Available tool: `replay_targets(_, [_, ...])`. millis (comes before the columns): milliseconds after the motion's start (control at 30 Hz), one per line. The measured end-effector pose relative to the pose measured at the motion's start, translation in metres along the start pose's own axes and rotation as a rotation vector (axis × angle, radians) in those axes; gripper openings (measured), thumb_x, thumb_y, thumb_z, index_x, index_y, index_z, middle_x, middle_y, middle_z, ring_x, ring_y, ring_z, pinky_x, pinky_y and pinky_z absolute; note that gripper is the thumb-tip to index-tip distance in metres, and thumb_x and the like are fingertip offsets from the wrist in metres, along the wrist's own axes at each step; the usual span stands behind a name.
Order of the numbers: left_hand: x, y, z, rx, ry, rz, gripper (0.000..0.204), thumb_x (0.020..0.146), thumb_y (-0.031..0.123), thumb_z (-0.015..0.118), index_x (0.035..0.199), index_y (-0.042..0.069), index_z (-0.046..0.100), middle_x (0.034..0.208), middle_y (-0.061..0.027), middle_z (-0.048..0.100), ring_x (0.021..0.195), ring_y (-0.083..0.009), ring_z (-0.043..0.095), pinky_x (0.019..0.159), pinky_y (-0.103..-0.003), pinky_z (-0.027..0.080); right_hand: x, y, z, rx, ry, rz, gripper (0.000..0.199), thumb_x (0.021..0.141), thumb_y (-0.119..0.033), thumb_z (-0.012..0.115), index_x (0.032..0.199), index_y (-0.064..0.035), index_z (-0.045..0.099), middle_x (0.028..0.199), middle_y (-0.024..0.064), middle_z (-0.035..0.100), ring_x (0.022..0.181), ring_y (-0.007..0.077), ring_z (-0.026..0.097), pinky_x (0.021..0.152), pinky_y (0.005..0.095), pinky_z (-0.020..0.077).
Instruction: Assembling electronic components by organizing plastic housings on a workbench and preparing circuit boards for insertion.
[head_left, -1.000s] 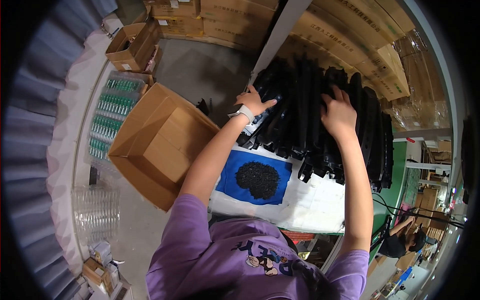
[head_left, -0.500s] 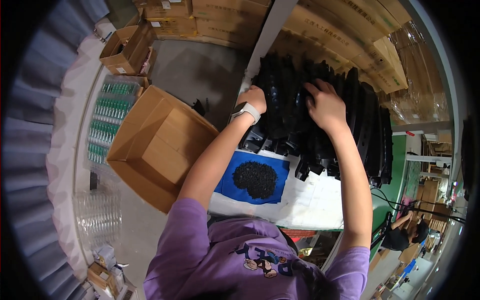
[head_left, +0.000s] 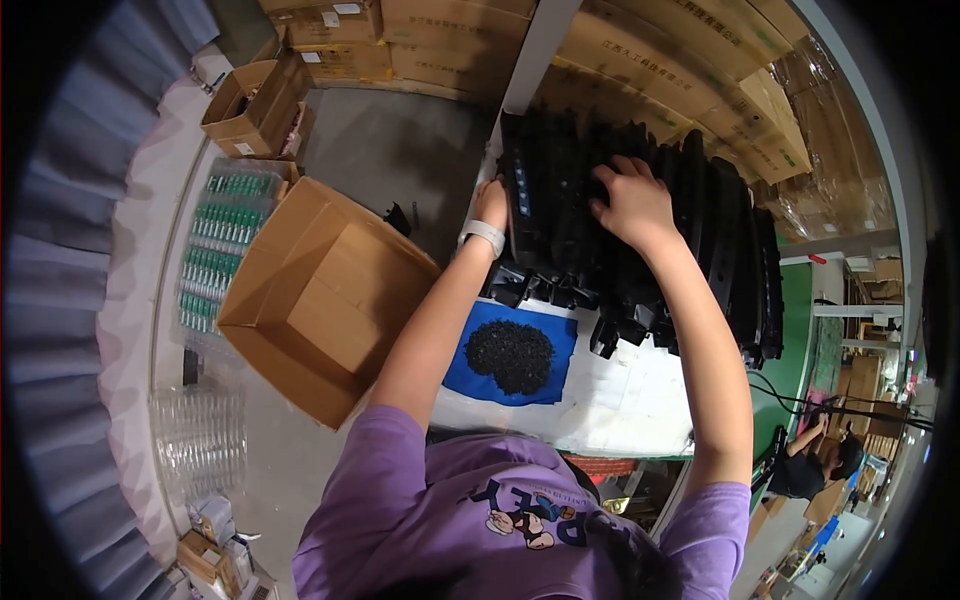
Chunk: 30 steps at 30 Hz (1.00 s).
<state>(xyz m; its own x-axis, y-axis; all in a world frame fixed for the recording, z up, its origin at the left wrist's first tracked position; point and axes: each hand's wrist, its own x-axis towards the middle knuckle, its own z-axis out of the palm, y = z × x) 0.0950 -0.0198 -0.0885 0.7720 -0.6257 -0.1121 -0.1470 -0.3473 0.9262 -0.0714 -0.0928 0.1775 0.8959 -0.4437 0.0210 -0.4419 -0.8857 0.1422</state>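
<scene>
A row of long black plastic parts (head_left: 545, 215) stands packed side by side on the white-topped table. At the row's left end, my left hand (head_left: 491, 205), with a pale watch band on the wrist, is closed on the outermost black plastic part (head_left: 522, 195); its fingertips are partly hidden. My right hand (head_left: 637, 205) reaches over the middle of the row, its bent fingers gripping the upper part of a black piece. Nearer to me, a heap of small black pieces (head_left: 510, 357) lies on a blue cloth (head_left: 465, 385).
An open cardboard box (head_left: 345, 290) stands left of the table, by clear trays of green-and-white items (head_left: 220, 235). Stacked cartons (head_left: 650, 60) rise behind the row. A grey post (head_left: 540, 55) stands at the far edge. Another person (head_left: 805, 465) is far right.
Both my hands have shifted left. The leftmost black plastic part has moved left with my left hand and stands more upright. The heap on the blue cloth is unchanged.
</scene>
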Motion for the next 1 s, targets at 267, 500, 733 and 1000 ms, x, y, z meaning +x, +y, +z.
replay_targets(267, [-0.041,0.088,-0.02,-1.285,-0.325,-0.375,0.058,0.087,0.055,0.049,0.118,0.006,0.055,0.108,-0.0079,0.06,0.096,-0.0182,0.057,0.083,-0.031,0.047,-0.006,0.025,0.022,0.142,-0.003,-0.022,0.041,0.07,-0.02,0.067,0.109,-0.0107,0.059,0.115,0.0112,0.052,0.114,0.0302,0.047,0.088,0.04,0.0471])
replay_targets(500, [-0.044,0.088,-0.033,-1.094,-0.373,-0.493,0.042,0.077,0.038,0.062,0.103,0.005,0.06,0.097,-0.0056,0.062,0.089,-0.0176,0.058,0.079,-0.03,0.045,-0.004,0.007,0.019,0.195,-0.006,0.001,0.039,0.072,-0.017,0.064,0.11,-0.0079,0.056,0.128,0.0118,0.046,0.125,0.03,0.039,0.098,0.0464,0.0388])
replay_targets(733, [-0.043,0.107,-0.019,-1.154,-0.36,-0.569,0.029,0.074,0.035,0.061,0.084,0.008,0.061,0.077,-0.0035,0.061,0.07,-0.0171,0.056,0.064,-0.029,0.046,0.011,0.007,0.038,0.096,0.063,0.048,0.046,0.074,-0.019,0.06,0.117,-0.0054,0.048,0.123,0.0097,0.051,0.123,0.0281,0.041,0.095,0.0643,0.0313])
replay_targets(1000, [-0.043,0.078,-0.03,-1.295,-0.276,-0.49,0.012,0.076,0.025,0.057,0.08,0.014,0.054,0.075,-0.0024,0.057,0.067,-0.0166,0.056,0.061,-0.031,0.047,0.008,0.009,0.024,0.174,0.014,0.03,0.036,0.073,-0.013,0.061,0.107,-0.0037,0.055,0.12,0.0116,0.053,0.12,0.0275,0.044,0.095,0.0549,0.0362])
